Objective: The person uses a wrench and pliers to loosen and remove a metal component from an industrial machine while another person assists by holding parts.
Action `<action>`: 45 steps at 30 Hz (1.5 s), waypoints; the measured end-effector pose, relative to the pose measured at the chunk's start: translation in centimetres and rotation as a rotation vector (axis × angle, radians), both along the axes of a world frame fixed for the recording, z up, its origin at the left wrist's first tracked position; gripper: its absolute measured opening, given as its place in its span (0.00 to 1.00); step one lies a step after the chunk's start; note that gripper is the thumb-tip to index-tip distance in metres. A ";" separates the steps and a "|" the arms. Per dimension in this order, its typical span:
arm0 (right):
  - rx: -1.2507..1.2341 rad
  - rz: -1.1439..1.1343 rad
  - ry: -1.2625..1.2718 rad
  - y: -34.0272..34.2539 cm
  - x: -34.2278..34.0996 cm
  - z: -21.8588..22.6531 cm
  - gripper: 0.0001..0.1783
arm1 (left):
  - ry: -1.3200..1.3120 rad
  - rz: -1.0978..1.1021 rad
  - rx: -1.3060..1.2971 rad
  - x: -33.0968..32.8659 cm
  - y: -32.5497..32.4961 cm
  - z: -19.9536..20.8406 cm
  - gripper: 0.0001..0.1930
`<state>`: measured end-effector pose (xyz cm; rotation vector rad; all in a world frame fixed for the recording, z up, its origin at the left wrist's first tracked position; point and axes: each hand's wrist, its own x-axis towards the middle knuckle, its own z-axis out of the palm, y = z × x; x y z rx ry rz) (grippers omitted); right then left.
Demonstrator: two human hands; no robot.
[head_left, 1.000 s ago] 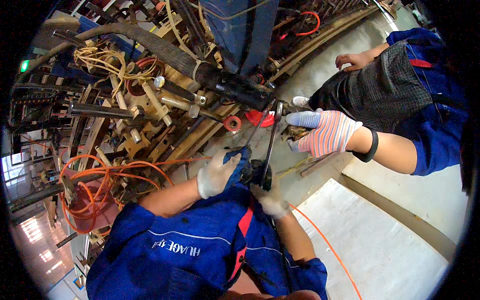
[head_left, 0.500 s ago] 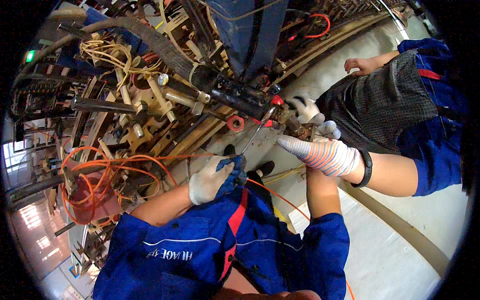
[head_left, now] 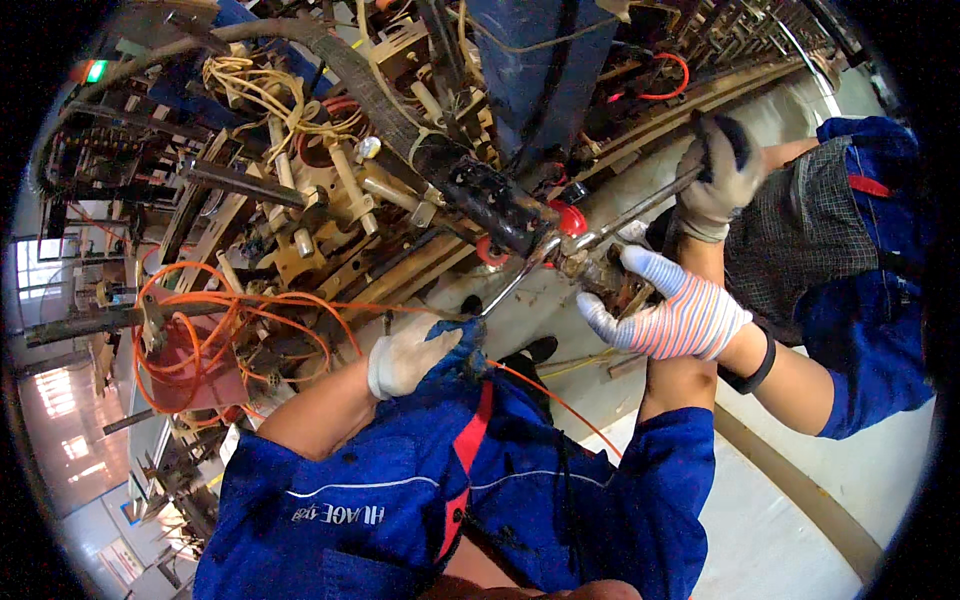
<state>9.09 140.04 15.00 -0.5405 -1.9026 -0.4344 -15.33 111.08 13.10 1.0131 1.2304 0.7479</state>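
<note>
My left hand, in a white glove with blue palm, is closed around the handle of a shiny wrench. That wrench slants up to the metal fitting at the end of a thick black cylinder. In a whitish glove with dark parts, my right hand grips the far end of a second long wrench, whose head meets the same joint. A red ring sits at the joint. Below it, a co-worker's striped-gloved hand is at a brownish metal fitting, fingers spread around it.
The co-worker in a dark checked apron stands close on the right. A corrugated hose leads to the cylinder. Coiled orange air hose hangs at left, beside metal rods. A blue machine column rises behind.
My right hand has moved from the joint up and right, and now holds the second wrench by its end. The co-worker's striped hand has opened wider. My left hand keeps its wrench.
</note>
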 end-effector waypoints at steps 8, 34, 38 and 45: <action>0.095 -0.081 0.368 2.1 -1.3 3.4 0.17 | -0.052 0.077 -0.021 -0.4 -1.2 0.1 0.20; 1.881 -0.122 -1.430 -6.8 1.8 -0.9 0.22 | -0.196 0.519 -0.078 -0.1 -0.2 -4.3 0.11; 2.043 -0.133 -1.394 -6.8 2.0 -1.6 0.24 | -0.368 0.581 -0.061 2.6 3.4 -7.0 0.14; 2.023 -0.147 -1.378 -6.5 2.9 -1.8 0.26 | -0.566 0.537 0.232 4.3 8.6 -8.1 0.04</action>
